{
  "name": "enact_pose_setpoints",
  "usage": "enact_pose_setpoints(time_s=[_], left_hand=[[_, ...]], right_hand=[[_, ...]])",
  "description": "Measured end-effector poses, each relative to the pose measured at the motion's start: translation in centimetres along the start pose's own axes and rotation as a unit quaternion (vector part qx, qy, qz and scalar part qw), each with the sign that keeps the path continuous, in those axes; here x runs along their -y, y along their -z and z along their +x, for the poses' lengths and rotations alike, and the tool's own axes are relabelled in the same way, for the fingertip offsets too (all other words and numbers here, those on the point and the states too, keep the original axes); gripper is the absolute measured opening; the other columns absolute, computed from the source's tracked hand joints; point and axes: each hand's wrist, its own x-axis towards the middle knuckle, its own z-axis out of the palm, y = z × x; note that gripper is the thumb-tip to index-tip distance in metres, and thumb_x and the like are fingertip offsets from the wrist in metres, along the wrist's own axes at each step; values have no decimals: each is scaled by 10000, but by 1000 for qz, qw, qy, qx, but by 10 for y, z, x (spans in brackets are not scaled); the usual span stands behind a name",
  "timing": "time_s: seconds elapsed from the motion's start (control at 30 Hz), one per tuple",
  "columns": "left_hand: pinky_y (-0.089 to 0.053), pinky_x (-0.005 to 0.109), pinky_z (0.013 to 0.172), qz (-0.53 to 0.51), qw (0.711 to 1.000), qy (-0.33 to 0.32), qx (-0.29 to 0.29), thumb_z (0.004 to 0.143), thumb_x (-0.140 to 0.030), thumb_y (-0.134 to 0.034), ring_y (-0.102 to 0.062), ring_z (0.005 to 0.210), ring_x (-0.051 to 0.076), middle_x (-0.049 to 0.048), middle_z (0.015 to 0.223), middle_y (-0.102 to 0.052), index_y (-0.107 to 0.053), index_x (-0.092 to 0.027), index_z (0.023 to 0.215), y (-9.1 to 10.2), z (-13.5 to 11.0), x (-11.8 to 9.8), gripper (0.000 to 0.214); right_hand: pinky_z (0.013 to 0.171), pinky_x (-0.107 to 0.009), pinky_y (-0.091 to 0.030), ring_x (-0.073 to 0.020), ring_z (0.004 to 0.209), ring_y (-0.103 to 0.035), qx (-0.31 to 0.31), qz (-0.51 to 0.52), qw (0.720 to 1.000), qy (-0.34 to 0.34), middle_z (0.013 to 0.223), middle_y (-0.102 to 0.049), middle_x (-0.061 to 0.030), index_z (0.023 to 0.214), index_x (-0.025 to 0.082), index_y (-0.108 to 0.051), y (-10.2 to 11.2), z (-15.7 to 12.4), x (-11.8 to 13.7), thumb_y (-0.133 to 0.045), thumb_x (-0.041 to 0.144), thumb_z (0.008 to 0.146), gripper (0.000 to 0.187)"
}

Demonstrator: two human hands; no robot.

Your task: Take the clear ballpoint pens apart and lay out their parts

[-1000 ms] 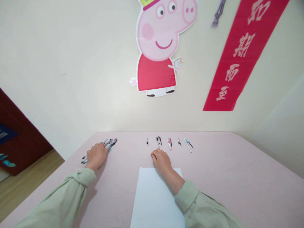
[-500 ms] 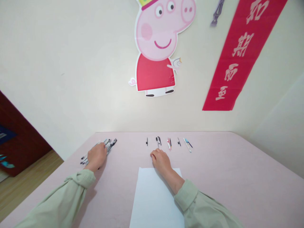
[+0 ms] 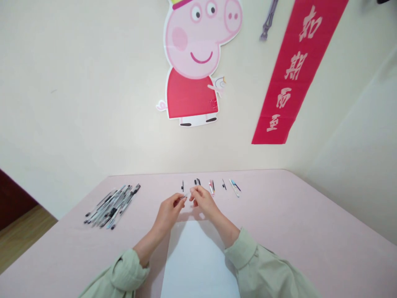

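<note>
My left hand [image 3: 169, 210] and my right hand [image 3: 201, 200] meet above the far edge of a white sheet of paper [image 3: 198, 260]. Both pinch the ends of one thin pen [image 3: 187, 194] held between them, fingers closed. A loose heap of several pens [image 3: 112, 200] lies on the pink table [image 3: 310, 231] to the left, with no hand on it. Beyond my hands a row of small pen parts and caps [image 3: 212, 186] lies across the table near the wall.
The table meets a cream wall with a cartoon pig cutout [image 3: 197, 62] and a red banner [image 3: 291, 70]. Wooden floor [image 3: 21, 236] and dark furniture show past the table's left edge.
My left hand left the heap of pens and came to the middle with a pen. My right hand lifted off the table to meet it. The view shifted left.
</note>
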Motion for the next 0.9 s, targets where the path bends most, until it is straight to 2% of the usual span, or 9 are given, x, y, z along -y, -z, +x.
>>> enact_pose_setpoints(time_s=[0.07, 0.17, 0.4, 0.53, 0.7, 0.8, 0.9], left_hand=[[-346, 233, 524, -57, 998, 29, 18, 789, -454, -529, -487, 529, 136, -4, 614, -592, -656, -193, 803, -17, -4, -2, 291], [-295, 220, 459, -135, 986, 89, 51, 796, -492, -498, -413, 456, 105, -23, 580, -542, -634, -179, 790, -31, -7, 2, 341], [-156, 198, 400, -245, 951, 167, 90, 761, -640, -469, -222, 382, 63, -109, 460, -292, -515, -190, 710, -41, -14, 15, 455], [-107, 194, 379, -303, 917, 221, 136, 781, -627, -457, -145, 359, 50, -125, 453, -253, -451, -211, 719, -42, -18, 12, 421], [-128, 188, 369, -318, 919, 211, 93, 777, -599, -499, -241, 361, 43, -91, 518, -395, -464, -204, 772, -40, -19, 8, 397], [-125, 184, 364, -348, 907, 221, 84, 761, -600, -521, -221, 349, 37, -107, 487, -339, -441, -207, 717, -40, -19, 5, 404], [-107, 180, 356, -367, 893, 251, 68, 768, -592, -503, -203, 331, 34, -112, 446, -276, -361, -216, 618, -43, -20, 2, 429]], right_hand=[[473, -202, -374, -92, 481, -480, 6, 42, 999, -3, 603, -556, 33, 805, 173, -575, 5, 3, 1, -485, 391, 839, 238], [446, -200, -330, -82, 445, -429, 14, 83, 996, -14, 524, -497, 57, 716, 170, -581, 9, 5, 0, -543, 384, 782, 227], [404, -206, -254, -67, 361, -328, 29, 137, 989, -49, 426, -404, 94, 689, 170, -583, 6, 1, -6, -563, 448, 774, 291], [402, -203, -251, -64, 348, -326, 33, 162, 984, -73, 411, -387, 96, 696, 168, -585, -1, -2, -10, -536, 486, 798, 337], [446, -202, -317, -86, 438, -437, 29, 175, 981, -79, 462, -465, 55, 687, 154, -637, -10, -6, -16, -607, 455, 761, 311], [450, -205, -344, -94, 453, -457, 27, 188, 978, -84, 491, -477, 50, 791, 160, -672, -20, -12, -15, -591, 466, 773, 317], [413, -219, -358, -111, 400, -466, 47, 238, 958, -152, 477, -498, 40, 898, 164, -665, -32, -20, -10, -475, 532, 827, 420]])
